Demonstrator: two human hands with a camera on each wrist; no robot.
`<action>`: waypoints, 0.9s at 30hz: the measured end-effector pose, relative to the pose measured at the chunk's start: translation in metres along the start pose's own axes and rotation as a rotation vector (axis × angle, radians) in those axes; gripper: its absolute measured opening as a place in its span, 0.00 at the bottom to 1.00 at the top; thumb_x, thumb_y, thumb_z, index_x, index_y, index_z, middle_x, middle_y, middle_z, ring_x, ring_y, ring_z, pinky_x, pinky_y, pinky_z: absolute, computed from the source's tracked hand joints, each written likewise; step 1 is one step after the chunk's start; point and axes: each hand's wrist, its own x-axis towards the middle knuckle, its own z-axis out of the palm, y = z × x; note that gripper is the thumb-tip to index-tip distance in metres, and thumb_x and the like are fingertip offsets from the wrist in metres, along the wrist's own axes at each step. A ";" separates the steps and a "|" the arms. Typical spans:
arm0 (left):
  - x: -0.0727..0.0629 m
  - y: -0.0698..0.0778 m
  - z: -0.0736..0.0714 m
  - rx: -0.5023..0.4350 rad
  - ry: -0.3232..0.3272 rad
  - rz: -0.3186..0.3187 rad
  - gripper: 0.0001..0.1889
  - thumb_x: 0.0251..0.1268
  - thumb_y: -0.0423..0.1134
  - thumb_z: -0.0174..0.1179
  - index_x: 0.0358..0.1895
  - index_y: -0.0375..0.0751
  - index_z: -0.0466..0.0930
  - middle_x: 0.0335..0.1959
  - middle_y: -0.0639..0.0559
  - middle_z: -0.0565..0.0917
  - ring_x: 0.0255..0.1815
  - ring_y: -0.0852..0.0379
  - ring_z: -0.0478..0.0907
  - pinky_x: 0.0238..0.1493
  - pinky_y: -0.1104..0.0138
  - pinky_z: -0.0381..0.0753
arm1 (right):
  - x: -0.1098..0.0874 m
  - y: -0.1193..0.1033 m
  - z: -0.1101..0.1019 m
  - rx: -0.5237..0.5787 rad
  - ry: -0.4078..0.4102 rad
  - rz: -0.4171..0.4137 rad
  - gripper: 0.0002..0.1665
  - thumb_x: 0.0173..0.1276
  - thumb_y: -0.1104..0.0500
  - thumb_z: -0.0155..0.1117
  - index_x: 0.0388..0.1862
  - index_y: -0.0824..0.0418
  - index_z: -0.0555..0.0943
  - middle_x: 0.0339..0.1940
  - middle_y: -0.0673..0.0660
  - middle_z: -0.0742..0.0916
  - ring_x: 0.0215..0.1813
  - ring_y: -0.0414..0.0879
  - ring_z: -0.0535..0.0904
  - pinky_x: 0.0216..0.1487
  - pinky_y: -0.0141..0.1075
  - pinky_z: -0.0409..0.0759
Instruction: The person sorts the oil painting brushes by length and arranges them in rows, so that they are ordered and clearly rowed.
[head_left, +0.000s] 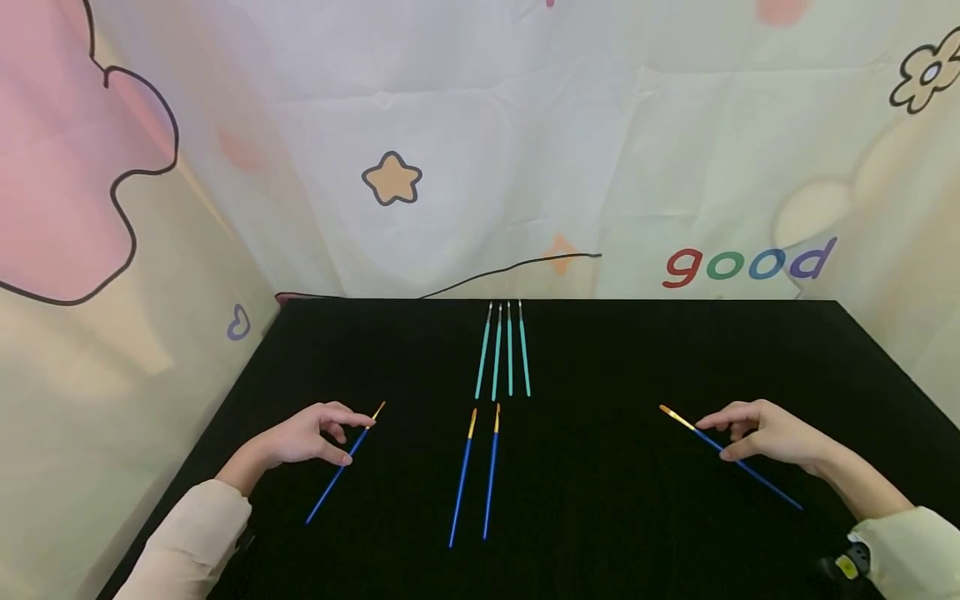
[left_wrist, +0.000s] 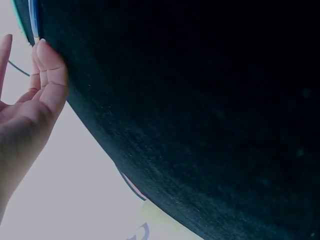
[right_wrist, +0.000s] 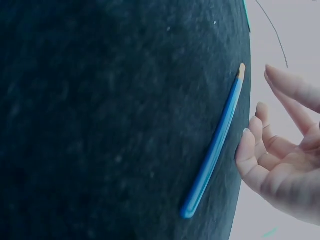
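In the head view my left hand [head_left: 311,433] hovers over a slim blue paintbrush [head_left: 336,477] with a golden ferrule, slanted on the black tabletop. Its thumb and forefinger stand apart, and neither curls round the brush. At the right, my right hand [head_left: 780,433] is above another blue paintbrush [head_left: 772,487], which leans the other way. The right wrist view has that hand's thumb and fingers [right_wrist: 250,155] parted, with a blue paintbrush [right_wrist: 212,150] lying beside them. In the left wrist view, a blue handle [left_wrist: 34,17] shows beyond the thumb.
Two more blue paintbrushes, one left [head_left: 461,487] and one right [head_left: 491,475], lie side by side mid-table. Behind them several teal paintbrushes [head_left: 510,358] point toward the back edge. A printed cloth backdrop [head_left: 495,167] rises behind the black tabletop [head_left: 637,350].
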 end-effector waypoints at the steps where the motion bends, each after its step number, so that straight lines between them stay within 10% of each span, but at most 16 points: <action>1: 0.001 -0.001 0.000 0.006 -0.004 0.002 0.27 0.51 0.33 0.65 0.58 0.35 0.71 0.53 0.37 0.67 0.45 0.45 0.69 0.40 0.59 0.73 | 0.000 0.001 -0.001 -0.007 -0.002 0.000 0.25 0.56 0.64 0.62 0.53 0.73 0.73 0.41 0.61 0.73 0.30 0.42 0.67 0.28 0.33 0.70; 27: 0.004 -0.002 -0.003 0.030 -0.036 -0.009 0.27 0.52 0.31 0.64 0.58 0.32 0.71 0.48 0.38 0.67 0.31 0.56 0.72 0.30 0.67 0.75 | -0.002 0.015 -0.005 -0.043 -0.103 -0.067 0.26 0.50 0.68 0.62 0.52 0.69 0.76 0.45 0.60 0.73 0.37 0.45 0.67 0.33 0.33 0.72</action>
